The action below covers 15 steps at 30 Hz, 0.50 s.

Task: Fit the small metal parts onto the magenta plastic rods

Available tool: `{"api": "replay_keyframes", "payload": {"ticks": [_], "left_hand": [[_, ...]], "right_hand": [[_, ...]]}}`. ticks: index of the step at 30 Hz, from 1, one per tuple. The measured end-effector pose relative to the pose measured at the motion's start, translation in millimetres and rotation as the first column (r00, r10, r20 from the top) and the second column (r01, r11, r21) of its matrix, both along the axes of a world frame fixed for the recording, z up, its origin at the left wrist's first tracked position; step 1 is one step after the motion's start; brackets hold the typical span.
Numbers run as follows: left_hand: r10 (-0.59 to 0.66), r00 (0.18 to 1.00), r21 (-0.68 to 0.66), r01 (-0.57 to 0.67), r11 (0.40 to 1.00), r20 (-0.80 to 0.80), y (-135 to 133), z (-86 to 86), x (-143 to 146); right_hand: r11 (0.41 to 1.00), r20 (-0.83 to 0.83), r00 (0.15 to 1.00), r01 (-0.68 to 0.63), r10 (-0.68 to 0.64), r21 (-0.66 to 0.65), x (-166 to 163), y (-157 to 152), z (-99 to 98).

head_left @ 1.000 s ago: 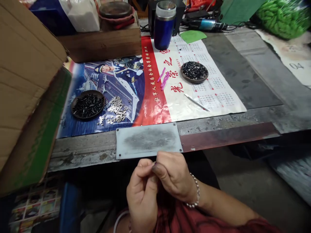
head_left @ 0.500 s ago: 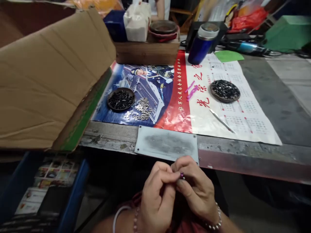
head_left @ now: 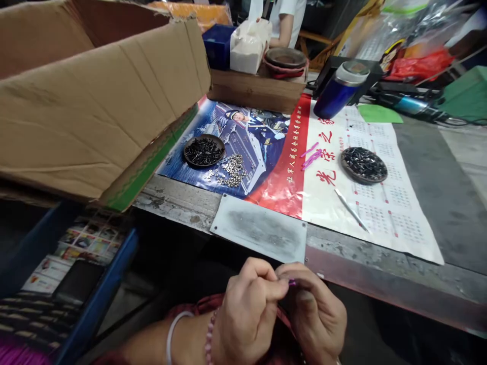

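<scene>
Piece (head_left: 292, 282), purple, at five o'clock in view; left hand (head_left: 249, 306) pinches it; right hand (head_left: 317, 312) curls beside, its grip I cannot tell; plate (head_left: 262, 228) at piece's eleven o'clock.

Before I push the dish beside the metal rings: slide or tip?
The dish probably slides rather than tips: it looks shallow and sits flat on the shiny poster. Its black pieces look loose, so a jolt or tilt could spill some. A shove toward the metal rings would likely scatter them.

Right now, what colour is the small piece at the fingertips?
The small piece is purple, in the head view.
</scene>
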<state>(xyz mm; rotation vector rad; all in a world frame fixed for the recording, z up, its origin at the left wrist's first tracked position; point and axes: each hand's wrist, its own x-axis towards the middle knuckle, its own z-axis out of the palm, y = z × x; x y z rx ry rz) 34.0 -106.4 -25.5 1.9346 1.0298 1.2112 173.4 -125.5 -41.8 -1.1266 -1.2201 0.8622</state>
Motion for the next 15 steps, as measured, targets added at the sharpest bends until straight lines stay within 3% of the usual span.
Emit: {"api": "replay_keyframes", "payload": {"ticks": [3,9,15], "left_hand": [[-0.031,0.999,-0.016,0.031,0.999,0.01,1.0,-2.0,2.0],[-0.074,0.979,-0.192,0.111,0.975,0.189,6.5,-5.5,4.2],[-0.057,0.949,-0.303,0.156,0.94,0.311,8.0,-7.2,4.0]], "right_hand": [[0.999,0.013,0.999,0.042,-0.041,-0.018,0.3,0.0,-1.3],[0.986,-0.014,0.987,0.162,-0.162,-0.044,-3.1,-0.3,0.2],[0.999,0.091,0.995,0.039,-0.036,-0.026,-2.8,4.1,1.2]]}}
